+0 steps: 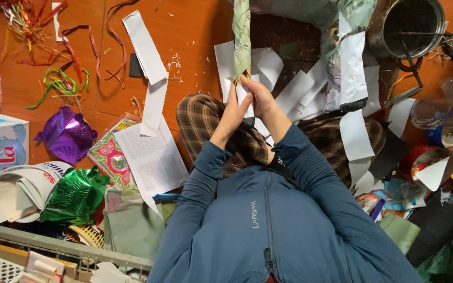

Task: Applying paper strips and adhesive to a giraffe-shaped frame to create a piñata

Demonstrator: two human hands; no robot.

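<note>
Both my hands meet over my lap at the end of a long rolled tube (241, 36) wrapped in pale green patterned paper, which runs away from me toward the top of the view. My left hand (233, 112) presses against the tube's near end and a white paper strip (246, 100). My right hand (258, 97) grips the same end from the other side, fingers closed around it. White paper pieces (268, 65) lie under and around the tube. I sit cross-legged in plaid trousers and a blue jacket.
Long white strips with zigzag edges (148, 52) lie on the orange floor. Purple foil (68, 135), green foil (77, 195), ribbons (58, 81) and a printed sheet (153, 157) lie at left. A metal pot (412, 23) stands top right, a wire basket (38, 251) bottom left.
</note>
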